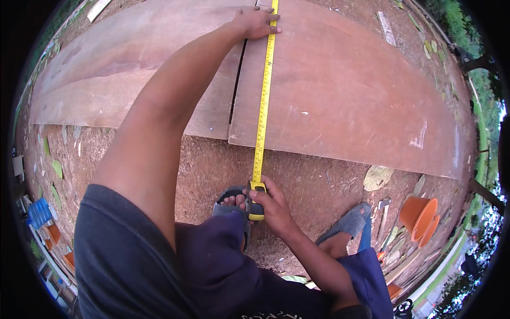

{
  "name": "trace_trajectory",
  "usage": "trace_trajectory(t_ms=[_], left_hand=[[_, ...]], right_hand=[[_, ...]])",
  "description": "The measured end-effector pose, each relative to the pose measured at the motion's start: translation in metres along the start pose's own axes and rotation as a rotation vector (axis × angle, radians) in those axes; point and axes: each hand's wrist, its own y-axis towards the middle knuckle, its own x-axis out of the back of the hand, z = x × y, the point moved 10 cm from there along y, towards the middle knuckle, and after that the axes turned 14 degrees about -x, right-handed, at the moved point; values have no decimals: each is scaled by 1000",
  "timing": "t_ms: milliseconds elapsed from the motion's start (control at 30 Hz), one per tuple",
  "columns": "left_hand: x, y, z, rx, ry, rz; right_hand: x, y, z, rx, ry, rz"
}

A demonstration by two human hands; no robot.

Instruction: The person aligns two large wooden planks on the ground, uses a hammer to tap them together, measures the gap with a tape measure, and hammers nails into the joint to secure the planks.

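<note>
A yellow tape measure blade (264,95) runs out across a brown plywood sheet (340,90), close to the sheet's left edge. At the far end my left hand (256,22) rests on the wood with its fingers apart, their tips on the blade. Near my feet my right hand (274,208) grips the yellow and black tape measure case (256,201), which hangs just off the sheet's near edge. A second plywood sheet (207,101) lies to the left, with a narrow dark gap between the two. The blade's far tip is out of view.
My sandalled feet stand on brown soil (207,165) scattered with leaves. To the right are orange pots (416,215), a hammer-like tool (383,208) and a blue-bladed handsaw (365,234). A blue crate-like container (39,213) sits at the far left.
</note>
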Motion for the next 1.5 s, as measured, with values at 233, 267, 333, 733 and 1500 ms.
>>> trace_trajectory(t_ms=[233,267,333,733,1500], left_hand=[[1,5,2,1,73,-59],[1,4,2,-1,79,-64],[1,4,2,0,96,-60],[-20,2,4,2,156,-93],[38,-55,62,35,-151,-288]], right_hand=[[-1,3,11,82,27,-5],[-1,3,11,82,22,-2],[-1,2,10,70,18,-3],[-5,3,10,98,-58,-65],[-50,23,22,28,-66,48]])
